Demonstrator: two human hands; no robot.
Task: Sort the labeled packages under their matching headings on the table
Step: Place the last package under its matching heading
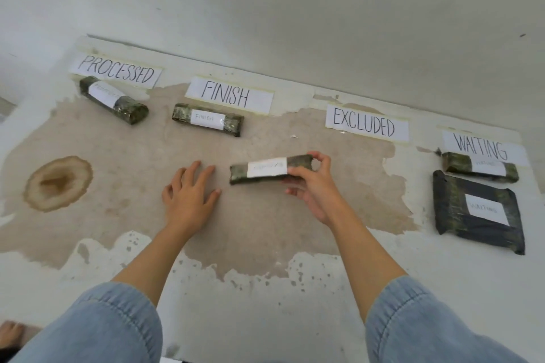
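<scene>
Worn table (265,230) bears four headings (228,95), four packages (208,120).

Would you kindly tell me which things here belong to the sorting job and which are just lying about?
Job: right hand holding a package; four headings, e.g. EXCLUDED; four sorted packages, e.g. the large WAITING one.
Lying about: brown stain; left hand resting flat.

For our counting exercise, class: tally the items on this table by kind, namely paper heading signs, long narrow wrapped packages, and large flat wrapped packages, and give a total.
Paper heading signs: 4 (PROCESSED, FINISH, EXCLUDED, WAITING)
Long narrow wrapped packages: 4 (, and one gripped by the right hand)
Large flat wrapped packages: 1
Total: 9
</scene>
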